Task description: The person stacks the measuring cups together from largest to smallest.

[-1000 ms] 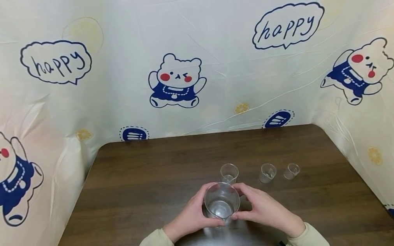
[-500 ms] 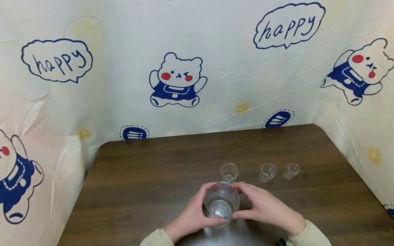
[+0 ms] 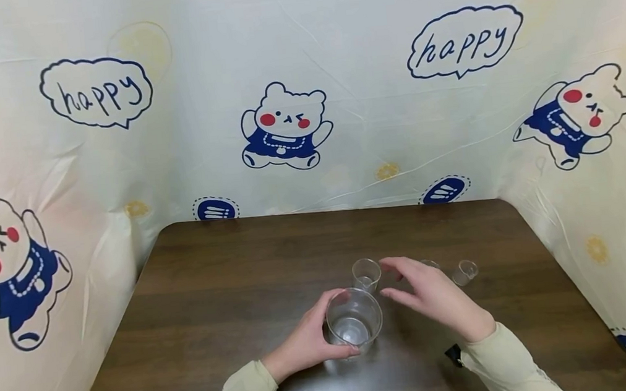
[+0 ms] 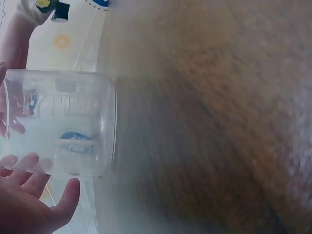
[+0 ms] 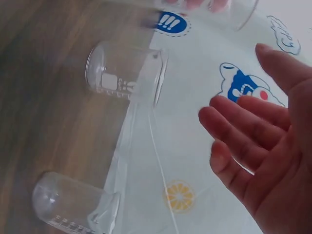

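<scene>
A large clear glass beaker [image 3: 353,319] stands upright near the middle of the table, its white scale visible in the left wrist view. My left hand [image 3: 310,340] grips its left side, thumb at the near rim and fingers around the far side. Just behind it stands a medium beaker [image 3: 365,271]. Beside that one, to its right, my right hand [image 3: 439,296] is apart from the glass, thumb and fingers spread around nothing. In the right wrist view, the medium beaker [image 5: 124,78] with its printed label lies in front of the spread fingers [image 5: 239,122].
A smaller beaker [image 3: 432,264] is mostly hidden behind my right hand. Farther right stands the smallest beaker [image 3: 465,272]. The brown wooden table [image 3: 229,259] ends at a printed cloth curtain [image 3: 366,104] at the back and sides.
My right hand has let go of the large beaker and moved forward and right, toward the medium one. The left hand keeps its hold, and the large beaker stays in place.
</scene>
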The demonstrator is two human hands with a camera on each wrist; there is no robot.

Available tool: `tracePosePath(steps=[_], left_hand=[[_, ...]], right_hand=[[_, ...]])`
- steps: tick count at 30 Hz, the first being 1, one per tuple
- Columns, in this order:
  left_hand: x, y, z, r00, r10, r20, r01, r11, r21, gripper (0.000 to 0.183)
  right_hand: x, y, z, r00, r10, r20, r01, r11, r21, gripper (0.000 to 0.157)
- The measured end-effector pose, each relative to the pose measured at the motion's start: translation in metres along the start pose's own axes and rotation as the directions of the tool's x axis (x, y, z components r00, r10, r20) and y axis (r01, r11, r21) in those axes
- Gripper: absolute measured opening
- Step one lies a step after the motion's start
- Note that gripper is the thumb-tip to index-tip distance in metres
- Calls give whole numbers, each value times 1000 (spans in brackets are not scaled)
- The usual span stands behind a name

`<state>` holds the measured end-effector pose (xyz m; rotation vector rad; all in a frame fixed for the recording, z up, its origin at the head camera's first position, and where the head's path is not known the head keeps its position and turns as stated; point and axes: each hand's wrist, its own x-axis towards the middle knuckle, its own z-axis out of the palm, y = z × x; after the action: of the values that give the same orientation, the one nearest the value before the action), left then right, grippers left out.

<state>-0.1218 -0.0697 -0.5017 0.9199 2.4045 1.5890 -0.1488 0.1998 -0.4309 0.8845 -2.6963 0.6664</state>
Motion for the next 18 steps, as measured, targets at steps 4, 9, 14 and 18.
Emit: tracePosePath(steps=[4,9,14,18], left_hand=[[1,-1,0,1000,7,12,-7,1000,12,91],[1,1,1,1000,17,25,-17,1000,16,91],[0,0,0,1000,18,18,-19,1000,26,90],[-2,-2,-1,1000,15,10,-15,999,43,90]], right_hand=[[10,4,3,999,-35,-15,34,997,-71,46],[20,7,9,998,-56,9,57,987,-150,50],[30,10,19,996,-74,59,84,978,-193,57],[37,9,26,992,-72,99,91,976,-198,60]])
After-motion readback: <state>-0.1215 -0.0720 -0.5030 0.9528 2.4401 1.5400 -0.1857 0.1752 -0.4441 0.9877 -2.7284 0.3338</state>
